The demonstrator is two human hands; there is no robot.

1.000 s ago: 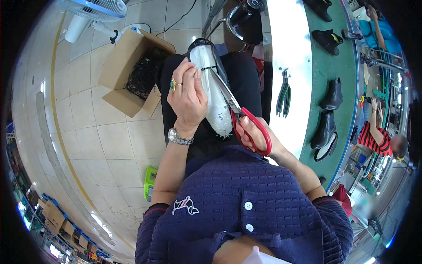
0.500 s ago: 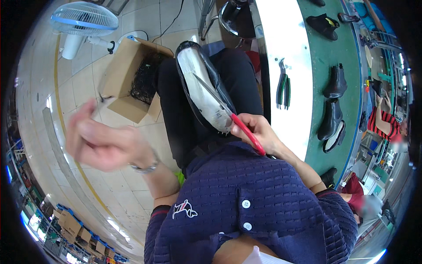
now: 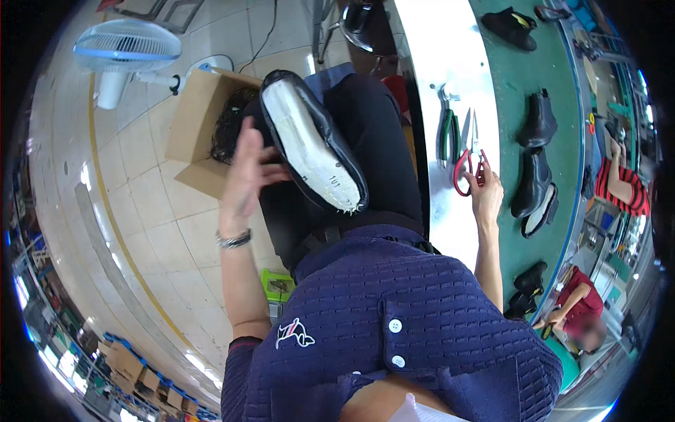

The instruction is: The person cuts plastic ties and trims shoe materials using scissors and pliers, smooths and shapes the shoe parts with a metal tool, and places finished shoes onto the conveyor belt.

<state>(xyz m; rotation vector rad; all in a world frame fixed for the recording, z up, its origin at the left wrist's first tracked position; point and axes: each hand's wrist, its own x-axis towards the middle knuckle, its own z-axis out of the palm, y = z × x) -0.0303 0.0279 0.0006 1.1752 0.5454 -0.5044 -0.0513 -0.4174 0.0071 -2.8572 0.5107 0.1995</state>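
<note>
Fingers: right hand touching scissors, can't tell if gripping; left hand spread loose beside shoe.

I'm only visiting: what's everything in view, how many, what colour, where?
shoe: 1, black, whitish underside up, on lap
scissors: 1, red-handled, on bench
pliers-like tool: 1, green-black handles, beside scissors
bench: 1, white, right
footwear: at least five, black, along green surface
open box: 1, brown, left floor, black tangle inside
fan: 1, white-blue, upper left
container: 1, bright green, floor
cartons: several, brown, lower left
other people: at least two, red clothing, right
shirt: 1, navy, bottom centre
left hand: 1, bare, beside shoe
right hand: 1, bare, at scissors' handles
</note>
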